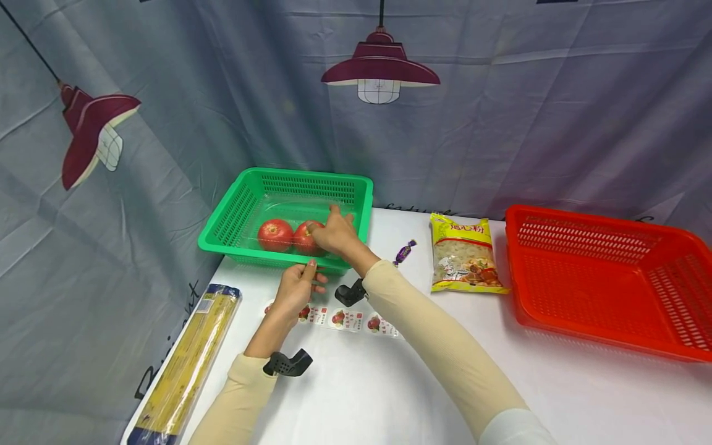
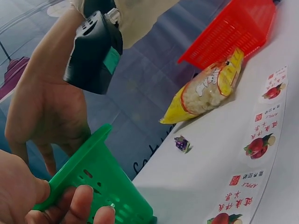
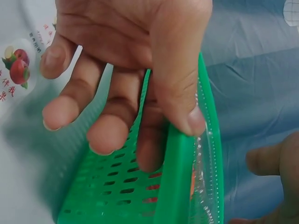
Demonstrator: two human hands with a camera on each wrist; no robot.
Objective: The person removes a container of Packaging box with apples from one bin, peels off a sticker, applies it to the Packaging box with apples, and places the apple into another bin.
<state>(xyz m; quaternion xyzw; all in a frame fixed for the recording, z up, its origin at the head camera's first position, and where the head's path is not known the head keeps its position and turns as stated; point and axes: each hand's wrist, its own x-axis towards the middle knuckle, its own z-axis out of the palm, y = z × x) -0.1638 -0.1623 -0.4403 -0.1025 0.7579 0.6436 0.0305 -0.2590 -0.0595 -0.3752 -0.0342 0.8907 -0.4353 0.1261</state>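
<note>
Gripping green basket (image 1: 308, 173) near "APPLE" labels (image 2: 256, 145), left hand (image 1: 295, 289); right hand (image 1: 336, 233) loosely outspread.

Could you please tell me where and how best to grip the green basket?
I would likely grip the green basket by its rim at both short ends, coming from left and right. The rim juts out, giving an edge to hook, and the two red fruits lie between those ends.

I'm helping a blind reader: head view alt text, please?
A person's left hand grips a green basket by its near rim; the right hand is over red fruits inside. A yellow bag and red basket sit farther right.
</note>
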